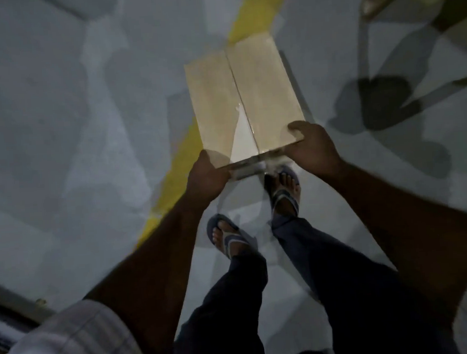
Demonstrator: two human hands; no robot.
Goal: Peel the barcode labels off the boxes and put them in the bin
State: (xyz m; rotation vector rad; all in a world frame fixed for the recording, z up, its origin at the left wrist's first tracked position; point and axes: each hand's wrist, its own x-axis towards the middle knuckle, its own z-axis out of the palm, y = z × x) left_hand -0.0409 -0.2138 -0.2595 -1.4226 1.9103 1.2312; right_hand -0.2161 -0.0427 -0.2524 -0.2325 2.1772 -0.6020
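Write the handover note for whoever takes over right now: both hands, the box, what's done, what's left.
Left hand: grips the near left corner of the cardboard box.
Right hand: grips the near right corner, thumb on top.
The box is carried flat above the grey floor and its yellow line. Flaps closed, clear tape along the centre seam.
No barcode label visible on the top face; the picture is blurred and the other faces are hidden. No bin in view.
Done: cannot tell.
Left: find the label, peel it, bin it.

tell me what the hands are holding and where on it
Both hands hold one cardboard box by its near edge: left hand at the near-left corner, right hand at the near-right corner.
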